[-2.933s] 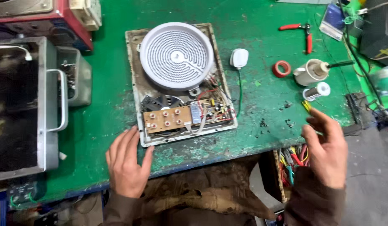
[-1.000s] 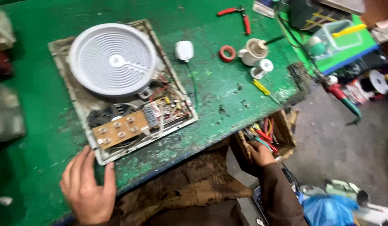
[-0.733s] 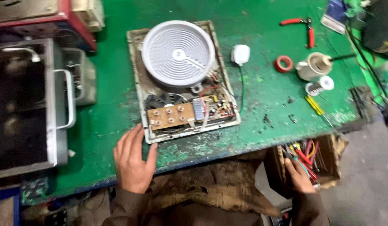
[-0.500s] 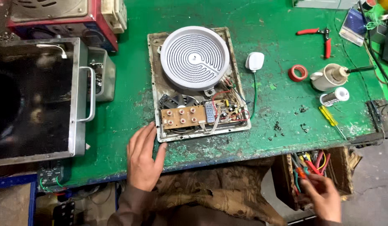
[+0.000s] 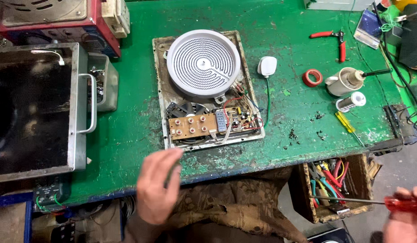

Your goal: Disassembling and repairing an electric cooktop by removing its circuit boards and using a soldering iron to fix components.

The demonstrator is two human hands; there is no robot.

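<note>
Even, fairly bright overhead light falls on the green workbench [image 5: 127, 135] with only soft shadows, while the left hand [image 5: 156, 186] and the right hand [image 5: 404, 220] at the lower edge are smeared by motion blur.

A long thin-shafted screwdriver with a translucent red handle [image 5: 404, 204] is lying nearly level at the lower right, its handle gripped and its metal shaft pointing left over a wooden box of tools. An opened electric hotplate with a round white ribbed heating coil and a brown circuit board [image 5: 208, 90] is sitting flat mid-bench, seemingly untouched, though motion blur is obscuring its near edge.
</note>
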